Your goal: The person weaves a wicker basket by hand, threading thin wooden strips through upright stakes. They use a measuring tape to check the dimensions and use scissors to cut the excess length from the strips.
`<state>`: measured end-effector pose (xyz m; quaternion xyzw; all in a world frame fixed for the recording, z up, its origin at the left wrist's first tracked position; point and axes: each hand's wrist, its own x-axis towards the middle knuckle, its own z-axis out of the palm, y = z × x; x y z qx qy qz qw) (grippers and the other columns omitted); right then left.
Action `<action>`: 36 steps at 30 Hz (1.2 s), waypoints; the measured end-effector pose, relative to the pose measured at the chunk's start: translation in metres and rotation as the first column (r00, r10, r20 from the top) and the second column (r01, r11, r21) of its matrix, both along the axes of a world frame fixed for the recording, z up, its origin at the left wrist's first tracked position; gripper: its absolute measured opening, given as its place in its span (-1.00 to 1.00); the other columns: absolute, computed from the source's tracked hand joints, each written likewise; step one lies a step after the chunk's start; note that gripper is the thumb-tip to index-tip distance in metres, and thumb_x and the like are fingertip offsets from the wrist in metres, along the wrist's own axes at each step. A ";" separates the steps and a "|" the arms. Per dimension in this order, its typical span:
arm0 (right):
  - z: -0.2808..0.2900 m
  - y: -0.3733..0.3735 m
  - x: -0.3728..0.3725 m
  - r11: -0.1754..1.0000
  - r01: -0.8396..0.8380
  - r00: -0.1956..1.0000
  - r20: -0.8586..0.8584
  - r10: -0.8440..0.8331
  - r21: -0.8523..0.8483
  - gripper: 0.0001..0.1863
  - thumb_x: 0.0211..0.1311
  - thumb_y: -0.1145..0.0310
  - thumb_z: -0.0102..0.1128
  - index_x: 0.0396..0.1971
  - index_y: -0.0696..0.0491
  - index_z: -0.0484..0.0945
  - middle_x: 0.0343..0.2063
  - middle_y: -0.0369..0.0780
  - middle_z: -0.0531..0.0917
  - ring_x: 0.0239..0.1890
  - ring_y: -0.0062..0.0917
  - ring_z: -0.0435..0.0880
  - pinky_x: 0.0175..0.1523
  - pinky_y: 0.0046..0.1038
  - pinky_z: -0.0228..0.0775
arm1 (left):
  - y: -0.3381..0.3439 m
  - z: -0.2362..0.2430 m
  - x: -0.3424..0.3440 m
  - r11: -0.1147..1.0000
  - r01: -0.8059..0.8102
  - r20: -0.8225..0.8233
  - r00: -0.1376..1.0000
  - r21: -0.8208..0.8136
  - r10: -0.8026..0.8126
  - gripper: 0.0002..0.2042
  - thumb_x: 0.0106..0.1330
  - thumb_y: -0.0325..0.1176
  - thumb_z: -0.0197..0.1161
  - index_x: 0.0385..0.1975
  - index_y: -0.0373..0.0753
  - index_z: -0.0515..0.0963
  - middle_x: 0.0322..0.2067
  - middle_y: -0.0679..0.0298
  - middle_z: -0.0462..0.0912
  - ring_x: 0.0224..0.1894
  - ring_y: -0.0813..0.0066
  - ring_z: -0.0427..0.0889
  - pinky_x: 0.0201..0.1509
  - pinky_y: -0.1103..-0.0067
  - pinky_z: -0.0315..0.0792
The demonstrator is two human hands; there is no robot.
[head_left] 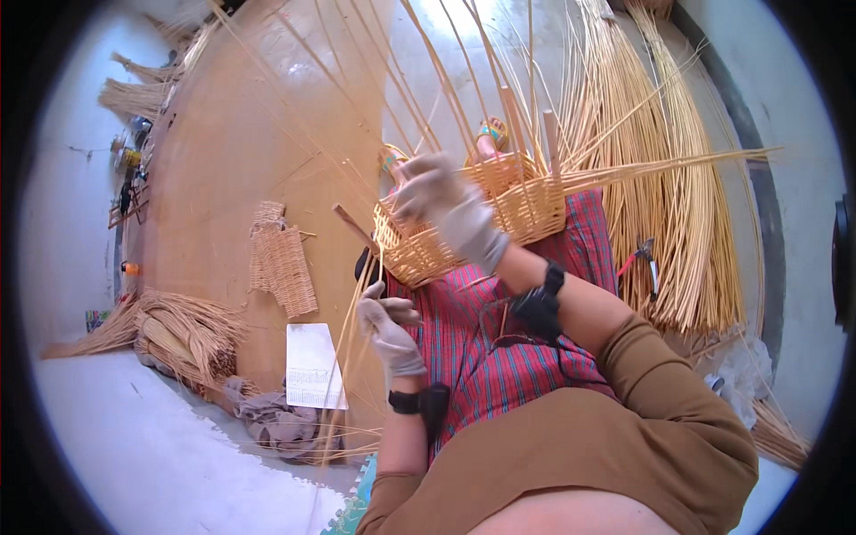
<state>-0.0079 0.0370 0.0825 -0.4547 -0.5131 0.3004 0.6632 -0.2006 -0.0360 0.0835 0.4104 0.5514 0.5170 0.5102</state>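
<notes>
A half-woven wicker basket (pixel 530 210) rests tilted across my lap, with long upright canes rising from it and wooden stakes at its corners. My right hand (pixel 446 209), in a pale work glove, is over the basket's near left part; motion blurs its fingers, so I cannot tell whether they hold anything. Below the basket's left corner, my gloved left hand (pixel 389 332) is closed around thin weaving canes (pixel 349 361) that trail down toward the floor. A red and blue striped cloth (pixel 455 348) covers my lap beneath the basket.
Long cane bundles (pixel 687 223) lie on the right, with pruning shears (pixel 649 266) on them. To the left are woven wicker panels (pixel 287 267), a white paper sheet (pixel 312 361), a tied cane bundle (pixel 187 339) and a grey cloth (pixel 281 419). Sandalled feet (pixel 490 141) show beyond the basket.
</notes>
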 end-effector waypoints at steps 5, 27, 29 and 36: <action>-0.045 -0.025 0.036 0.971 0.106 0.807 -0.552 -0.210 -0.214 -0.96 0.54 0.46 0.10 -0.14 0.00 0.45 -0.25 -0.30 0.71 -0.19 -0.60 0.73 -0.15 -0.56 0.56 | -0.004 -0.031 0.025 0.960 0.243 -0.277 0.940 0.138 -0.198 -0.63 0.60 -0.24 0.04 0.29 -0.23 0.37 -0.18 0.16 0.70 -0.49 0.47 0.66 -0.51 0.56 0.59; -0.020 -0.066 0.031 0.996 -0.089 0.909 -0.408 0.085 0.010 -0.74 0.64 0.35 -0.16 0.14 0.10 0.40 -0.31 -0.21 0.67 -0.24 -0.50 0.75 -0.32 -0.57 0.59 | 0.106 -0.031 0.065 0.948 0.222 -0.228 0.934 -0.228 -0.274 -0.54 0.29 -0.27 0.51 -0.22 -0.17 0.22 -0.50 0.27 0.57 -0.78 0.53 0.51 -0.81 0.59 0.34; -0.003 -0.079 0.022 0.998 -0.059 0.994 -0.087 0.058 -0.007 -0.83 0.56 0.36 0.03 -0.02 0.08 0.53 -0.34 -0.23 0.72 -0.29 -0.56 0.75 -0.38 -0.58 0.54 | 0.104 -0.043 0.068 0.971 0.126 -0.284 0.941 -0.205 -0.182 -0.55 0.30 -0.24 0.51 -0.24 -0.19 0.24 -0.56 0.30 0.54 -0.80 0.57 0.47 -0.82 0.60 0.31; -0.046 -0.078 0.128 0.925 0.227 0.892 -0.315 -0.323 -0.306 -0.85 0.49 0.45 0.17 -0.02 0.04 0.51 -0.26 -0.21 0.78 -0.29 -0.67 0.74 -0.37 -0.62 0.52 | 0.071 0.001 0.102 0.723 0.163 -0.444 0.869 0.672 0.217 -0.70 0.56 -0.25 0.15 0.12 -0.29 0.37 -0.30 0.18 0.66 -0.46 0.46 0.71 -0.42 0.55 0.60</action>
